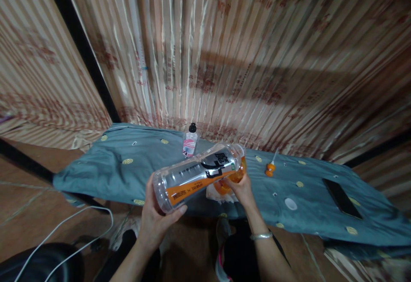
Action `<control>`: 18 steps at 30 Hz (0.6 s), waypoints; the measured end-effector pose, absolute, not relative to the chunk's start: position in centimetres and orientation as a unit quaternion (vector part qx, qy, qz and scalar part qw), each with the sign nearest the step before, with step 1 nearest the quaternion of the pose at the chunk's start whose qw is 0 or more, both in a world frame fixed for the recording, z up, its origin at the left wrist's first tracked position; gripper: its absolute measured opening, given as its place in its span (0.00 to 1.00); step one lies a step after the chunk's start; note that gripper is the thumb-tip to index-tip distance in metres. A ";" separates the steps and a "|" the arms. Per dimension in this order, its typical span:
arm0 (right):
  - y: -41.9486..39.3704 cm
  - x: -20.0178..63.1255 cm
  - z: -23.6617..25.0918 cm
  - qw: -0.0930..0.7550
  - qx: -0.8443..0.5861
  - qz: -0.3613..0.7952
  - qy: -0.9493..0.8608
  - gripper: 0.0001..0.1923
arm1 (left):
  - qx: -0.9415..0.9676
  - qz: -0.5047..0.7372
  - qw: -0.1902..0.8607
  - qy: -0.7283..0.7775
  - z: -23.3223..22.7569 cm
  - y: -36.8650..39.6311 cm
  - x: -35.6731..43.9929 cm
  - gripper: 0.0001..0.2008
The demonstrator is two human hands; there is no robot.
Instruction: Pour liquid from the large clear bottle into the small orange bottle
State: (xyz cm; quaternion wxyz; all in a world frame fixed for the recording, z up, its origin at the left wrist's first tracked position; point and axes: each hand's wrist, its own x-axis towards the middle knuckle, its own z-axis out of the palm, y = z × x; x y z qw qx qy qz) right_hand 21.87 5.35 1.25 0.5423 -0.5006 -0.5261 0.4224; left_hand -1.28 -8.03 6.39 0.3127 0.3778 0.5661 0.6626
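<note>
I hold a clear plastic bottle (197,175) tipped almost flat over the near edge of the blue-grey cloth (154,162), its neck pointing away from me and to the right. The bottle has an orange and black label, and a little orange drink sits pooled at the neck end. My left hand (156,218) cups the bottom of the bottle, thumb up one side and fingers curled under the other, clamped firmly on it. My right hand (242,190) is closed on the neck end from below, fingers wrapped around the shoulder of the bottle. I wear a silver bangle (261,235) on that wrist.

Just under the bottle's neck, something pale and crumpled lies on the cloth; I cannot tell what it is. Beyond the bottle, toward the striped curtain (224,59), stands a small bottle with a pink label and black cap (190,141). To the right of the bottle lies a small orange thing with a thin white tip (270,167). Further right and nearer me is a white round lid (290,203), and well beyond that a dark phone (342,197) lies flat. Left of the bottle and below it, a white cable (80,224) trails over the floor.
</note>
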 end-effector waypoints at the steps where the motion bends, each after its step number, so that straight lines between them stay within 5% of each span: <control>1: 5.4 21.9 1.2 0.542 -0.503 0.422 -0.525 0.32 | 0.382 0.659 0.312 0.567 6.4 -8.0 -1.3 0.51; 18: 5.6 21.9 0.7 0.541 -0.513 0.421 -0.516 0.33 | 0.364 0.679 0.321 0.551 6.3 -7.9 -0.9 0.51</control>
